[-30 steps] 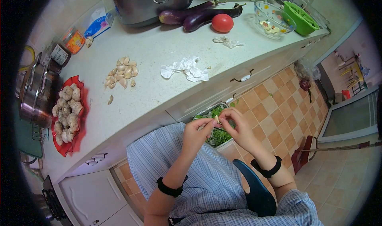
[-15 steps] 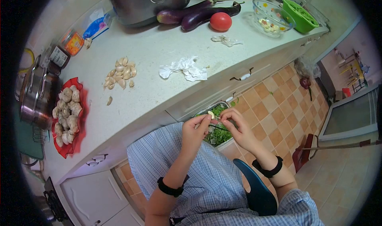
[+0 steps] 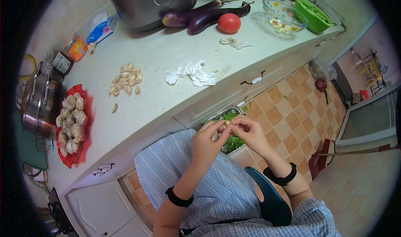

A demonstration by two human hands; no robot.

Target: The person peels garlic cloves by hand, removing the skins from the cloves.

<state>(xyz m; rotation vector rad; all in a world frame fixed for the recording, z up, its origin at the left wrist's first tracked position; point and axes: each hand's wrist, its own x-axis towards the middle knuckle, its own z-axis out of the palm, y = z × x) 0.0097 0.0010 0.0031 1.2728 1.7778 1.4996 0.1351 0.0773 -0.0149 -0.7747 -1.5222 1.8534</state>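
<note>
My left hand and my right hand meet in front of me, fingertips pinched together on a small garlic clove. Fingers cover much of the clove. Beneath them is a bin with green leafy scraps inside. On the counter to the left lies a pile of garlic cloves, with a single clove apart from it. A glass bowl at the far right of the counter contains pale pieces that look like peeled garlic.
Crumpled tissue lies mid-counter. Behind are two eggplants, a tomato and a black cooker. A green basket stands right. A red dish of knobbly roots and a steel pot are left.
My two hands have closed in on each other. The clove, earlier visible at my left fingertips with my right fingers slightly apart, is now pinched between both hands.
</note>
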